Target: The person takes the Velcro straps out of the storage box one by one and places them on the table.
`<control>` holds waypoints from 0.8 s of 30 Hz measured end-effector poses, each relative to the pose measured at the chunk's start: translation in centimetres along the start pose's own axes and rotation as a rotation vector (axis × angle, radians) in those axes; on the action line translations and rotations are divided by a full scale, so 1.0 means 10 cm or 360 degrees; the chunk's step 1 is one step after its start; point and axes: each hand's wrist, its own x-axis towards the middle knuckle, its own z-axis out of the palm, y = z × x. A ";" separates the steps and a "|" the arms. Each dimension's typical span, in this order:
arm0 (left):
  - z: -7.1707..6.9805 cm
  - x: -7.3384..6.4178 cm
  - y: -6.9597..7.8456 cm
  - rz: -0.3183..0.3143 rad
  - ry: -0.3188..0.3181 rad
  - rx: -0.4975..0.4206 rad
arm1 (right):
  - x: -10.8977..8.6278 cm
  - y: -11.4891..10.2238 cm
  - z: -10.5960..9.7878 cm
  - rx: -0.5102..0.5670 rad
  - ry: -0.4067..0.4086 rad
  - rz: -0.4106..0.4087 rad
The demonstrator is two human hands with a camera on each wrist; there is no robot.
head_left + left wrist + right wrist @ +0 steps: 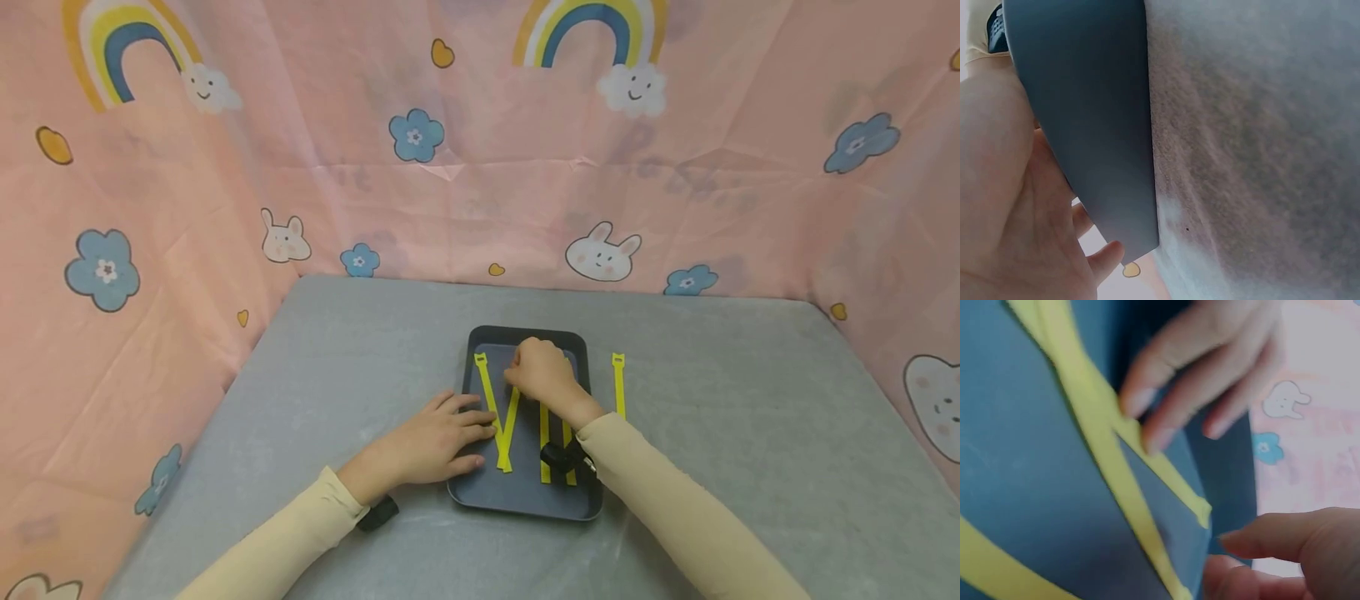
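Note:
A dark grey tray (487, 496) holds several yellow cable ties (545, 442) with slotted heads. Two of them make a V on the left side; the others lie side by side to the right. My left hand (442, 437) lies across the tray's left rim, fingers stretched, fingertips touching the V's left tie (487, 387). With curled fingers, my right hand (543, 371) grips the upper end of the V's right tie (512, 421), which the hand hides in the head view. The right wrist view shows my right hand (1291, 550) low beside the tie ends.
Another yellow cable tie (618, 383) lies on the grey cloth-covered table (720, 400), right of the tray and partly behind my right sleeve. A pink patterned curtain (480, 200) encloses the back and sides. Each wrist carries a black device (378, 512).

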 end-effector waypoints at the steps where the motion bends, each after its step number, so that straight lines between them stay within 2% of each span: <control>1: 0.00 0.00 0.00 -0.0001 0.0002 -0.0001 | -0.01 0.00 -0.03 -0.0017 -0.0010 0.0011; 8: -0.01 0.01 0.02 -0.0002 0.0041 0.0022 | -0.06 0.02 -0.04 -0.0179 -0.0111 0.0048; 16: -0.02 0.00 0.02 0.0032 0.0121 0.0077 | -0.03 0.08 0.05 -0.0138 -0.0026 0.0051; 24: -0.02 0.00 0.02 0.0025 0.0110 0.0085 | 0.02 0.11 0.07 -0.0117 -0.0085 0.0108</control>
